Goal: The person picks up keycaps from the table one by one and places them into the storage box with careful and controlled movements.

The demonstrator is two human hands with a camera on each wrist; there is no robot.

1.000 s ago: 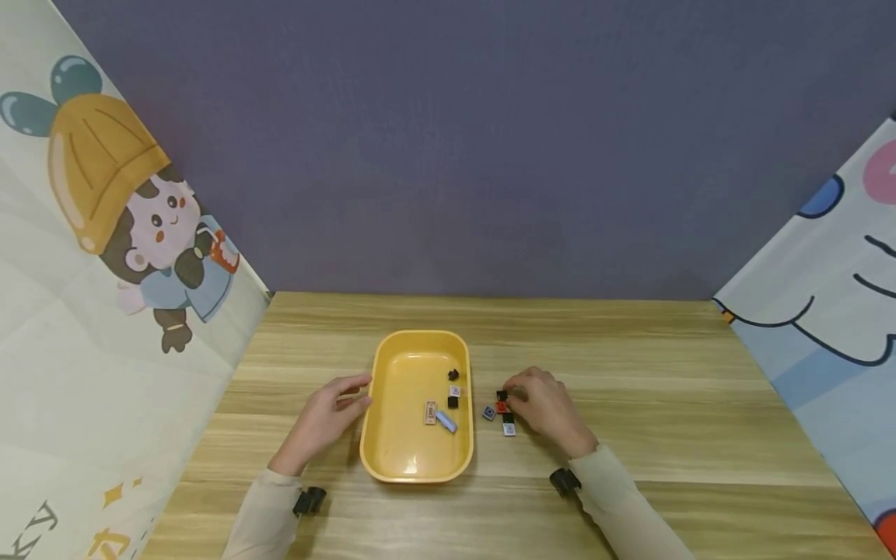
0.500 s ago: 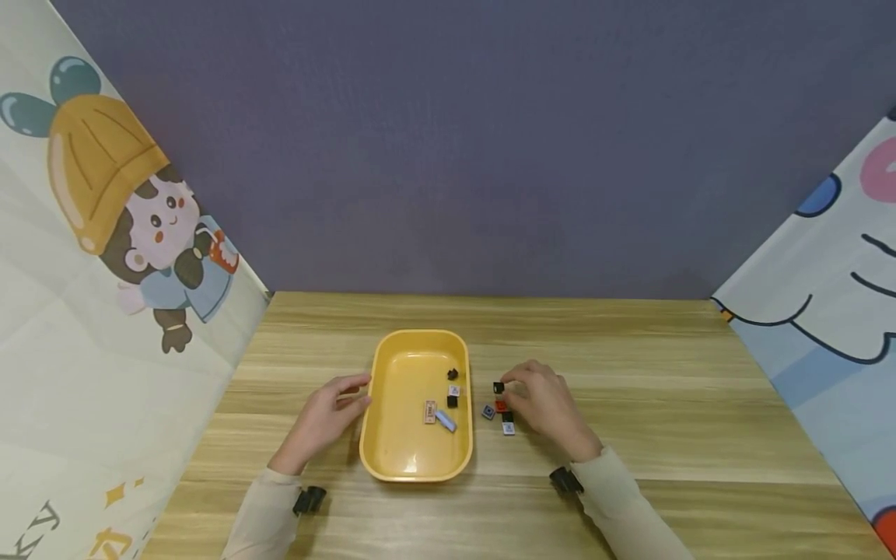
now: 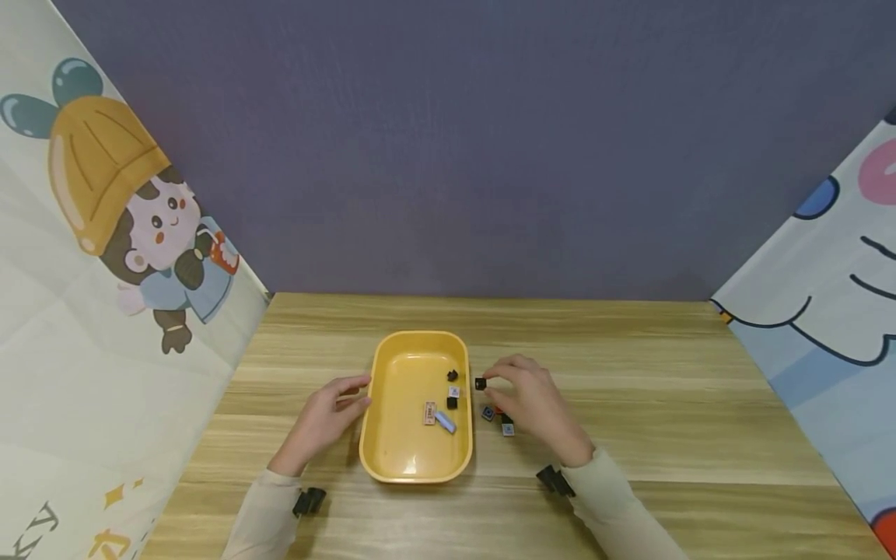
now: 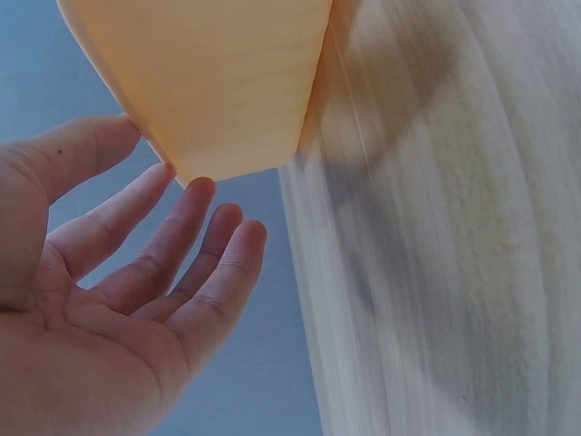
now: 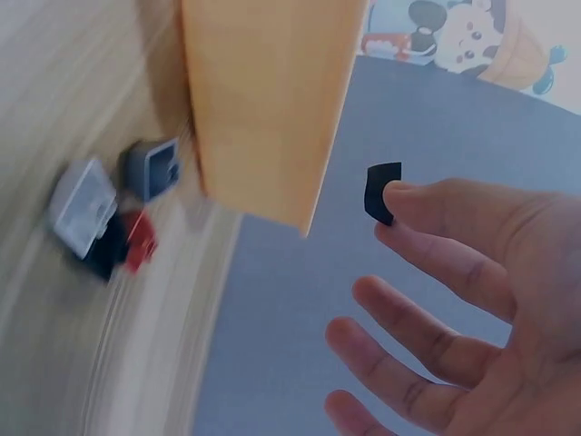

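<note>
My right hand (image 3: 535, 397) pinches a black keycap (image 3: 480, 383) between thumb and index finger, just off the right rim of a yellow tray (image 3: 416, 476). In the right wrist view the black keycap (image 5: 381, 193) is up off the table, the other fingers spread below. Under that hand sit a grey-blue keycap (image 3: 488, 413), a white keycap (image 3: 508, 429), and red and black ones partly covered. My left hand (image 3: 325, 416) rests its fingertips against the tray's left rim; the left wrist view has its fingers (image 4: 200, 272) loosely extended beside the tray wall (image 4: 218, 82).
Inside the tray are a blue-lilac long keycap (image 3: 446, 421), a printed orange-and-white keycap (image 3: 430, 413), a white keycap (image 3: 454, 392) and black ones (image 3: 452, 403). A wood-grain table (image 3: 630, 373) carries everything, with a dark blue-grey wall (image 3: 448, 155) behind.
My right hand has lifted the black keycap away from the group on the table and carried it left toward the tray's rim. My left hand and the tray stay in place.
</note>
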